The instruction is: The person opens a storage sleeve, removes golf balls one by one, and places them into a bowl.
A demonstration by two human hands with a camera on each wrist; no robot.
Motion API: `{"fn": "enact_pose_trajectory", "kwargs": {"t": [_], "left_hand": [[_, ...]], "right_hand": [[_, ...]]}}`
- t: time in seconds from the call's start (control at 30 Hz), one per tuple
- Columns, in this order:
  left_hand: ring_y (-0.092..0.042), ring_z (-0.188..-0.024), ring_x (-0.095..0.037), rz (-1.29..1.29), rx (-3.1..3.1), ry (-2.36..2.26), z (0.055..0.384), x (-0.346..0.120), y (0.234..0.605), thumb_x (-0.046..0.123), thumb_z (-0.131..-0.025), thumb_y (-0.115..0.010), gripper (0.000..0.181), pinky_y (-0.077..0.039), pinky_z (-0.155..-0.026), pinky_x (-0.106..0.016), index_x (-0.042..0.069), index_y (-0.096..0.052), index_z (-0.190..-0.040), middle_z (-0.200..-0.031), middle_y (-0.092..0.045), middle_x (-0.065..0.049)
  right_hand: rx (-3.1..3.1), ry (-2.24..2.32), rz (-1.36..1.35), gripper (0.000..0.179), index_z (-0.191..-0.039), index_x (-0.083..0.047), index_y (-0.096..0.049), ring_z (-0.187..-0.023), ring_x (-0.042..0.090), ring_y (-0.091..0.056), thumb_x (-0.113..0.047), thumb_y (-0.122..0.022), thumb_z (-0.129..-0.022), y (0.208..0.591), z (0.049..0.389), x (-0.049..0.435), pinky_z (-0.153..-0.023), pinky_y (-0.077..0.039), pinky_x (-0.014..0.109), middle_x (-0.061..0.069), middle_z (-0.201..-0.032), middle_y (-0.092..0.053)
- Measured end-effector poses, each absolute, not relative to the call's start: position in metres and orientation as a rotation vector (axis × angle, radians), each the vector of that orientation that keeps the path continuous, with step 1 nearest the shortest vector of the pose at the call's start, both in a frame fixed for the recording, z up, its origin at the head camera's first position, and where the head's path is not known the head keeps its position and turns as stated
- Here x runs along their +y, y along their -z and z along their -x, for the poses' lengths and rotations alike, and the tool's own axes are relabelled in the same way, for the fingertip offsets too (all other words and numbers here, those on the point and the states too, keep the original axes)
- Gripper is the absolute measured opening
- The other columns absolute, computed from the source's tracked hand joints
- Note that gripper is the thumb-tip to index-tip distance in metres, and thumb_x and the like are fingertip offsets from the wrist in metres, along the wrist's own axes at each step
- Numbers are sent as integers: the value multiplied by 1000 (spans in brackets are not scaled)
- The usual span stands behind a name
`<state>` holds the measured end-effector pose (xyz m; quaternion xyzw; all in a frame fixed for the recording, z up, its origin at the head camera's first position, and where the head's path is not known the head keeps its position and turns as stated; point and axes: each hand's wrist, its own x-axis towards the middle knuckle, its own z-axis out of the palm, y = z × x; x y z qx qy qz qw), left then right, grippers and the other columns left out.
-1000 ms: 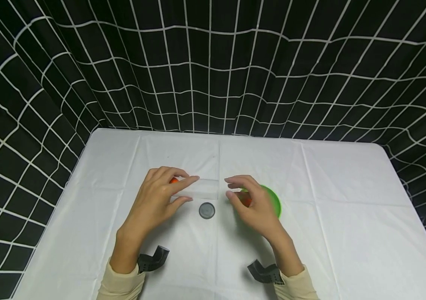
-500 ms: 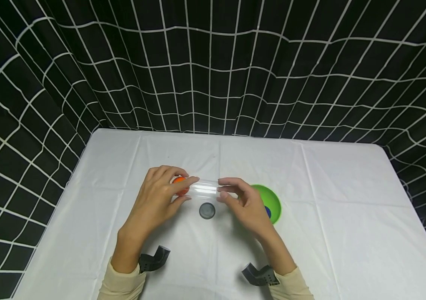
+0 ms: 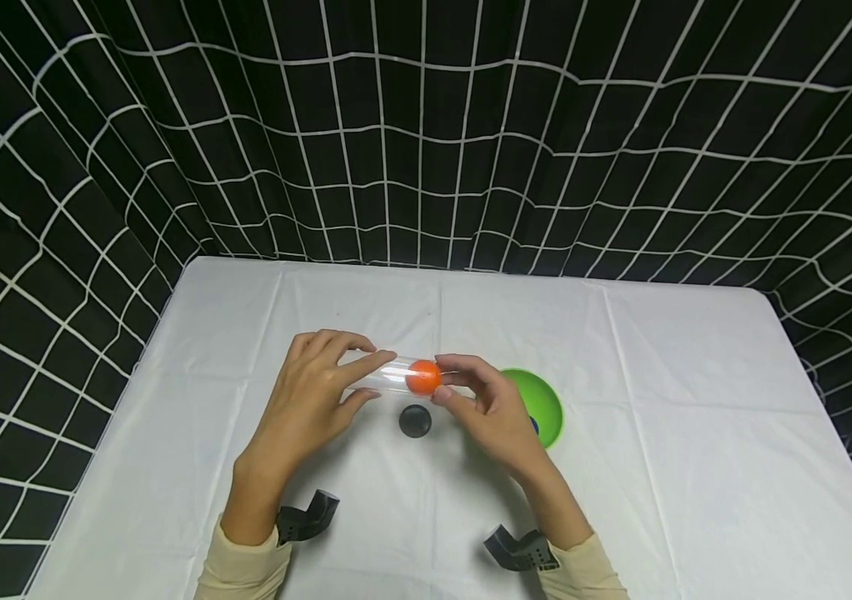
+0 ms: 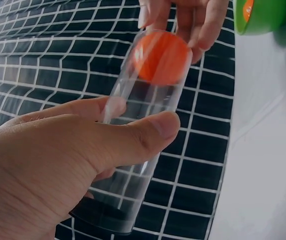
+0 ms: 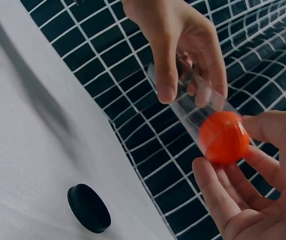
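Observation:
My left hand (image 3: 313, 387) grips a clear plastic tube (image 4: 145, 102) between thumb and fingers, holding it sideways over the table. A dark cap (image 4: 103, 216) closes the tube's left end. Inside the right end sits an orange ball (image 3: 424, 377), slightly blurred in the right wrist view. My right hand (image 3: 489, 408) is cupped at that end, its thumb and index finger on either side of the mouth. Whether those fingertips press on the tube or the ball is not clear. A loose black cap (image 5: 89, 208) lies on the table just below the tube.
A green bowl (image 3: 546, 404) stands partly behind my right hand. A blue thing (image 3: 534, 426) shows in it, and an orange thing (image 4: 248, 9) in the left wrist view. White cloth (image 3: 696, 467) covers the table; black curtains with white grid lines surround it.
My right hand has come left from over the bowl to the tube's mouth. The orange ball has slid from the tube's left end to its right end. My left hand keeps its hold.

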<state>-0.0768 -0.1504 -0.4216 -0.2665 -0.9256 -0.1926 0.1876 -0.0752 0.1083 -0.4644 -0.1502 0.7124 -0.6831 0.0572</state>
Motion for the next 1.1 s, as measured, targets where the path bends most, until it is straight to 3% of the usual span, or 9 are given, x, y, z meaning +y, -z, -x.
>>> {"fn": "enact_pose_trajectory", "kwargs": {"t": [0.23,0.57,0.73,0.83,0.97,1.1], "left_hand": [[-64,-120,-25,738,-2614,541,77,-152,421,20,-84,-91,49,-44,-107,-46,28,-76,-131,-124,-72,0],[-64,-121,-29,711,-2608,585,77,-155,420,22,-85,-90,50,-45,-106,-47,28,-75,-133,-126,-72,-1],[-64,-121,-30,707,-2598,602,78,-156,421,22,-84,-91,51,-45,-106,-47,27,-75,-133,-125,-73,-1],[-64,-120,-30,701,-2597,606,78,-156,421,23,-84,-91,51,-45,-107,-48,27,-75,-132,-125,-73,-1],[-65,-121,-30,696,-2595,611,78,-156,422,22,-84,-91,51,-45,-107,-48,27,-75,-132,-124,-73,-1],[-65,-121,-30,697,-2593,612,79,-156,422,22,-84,-90,52,-45,-107,-49,27,-74,-133,-125,-73,-1]], "right_hand": [[2180,2029,389,48,-142,-4,-62,-97,8,-74,-2,-74,-96,465,76,111,-75,-55,16,20,-135,-69],[2181,2077,389,45,-138,-3,-62,-101,7,-73,1,-74,-95,462,78,121,-82,-59,17,-2,-123,-71],[2194,2074,389,42,-136,-2,-63,-75,7,-68,0,-74,-95,460,79,132,-67,-53,14,-2,-118,-72],[2224,2039,407,42,-136,-3,-63,-74,7,-68,1,-74,-95,459,80,139,-69,-55,14,-1,-118,-70],[2242,1986,448,44,-135,-2,-62,-88,13,-77,3,-75,-94,455,79,150,-83,-62,19,5,-122,-68],[2281,1903,470,43,-133,-4,-63,-92,21,-79,2,-78,-93,450,79,160,-87,-63,23,12,-126,-68]]}}
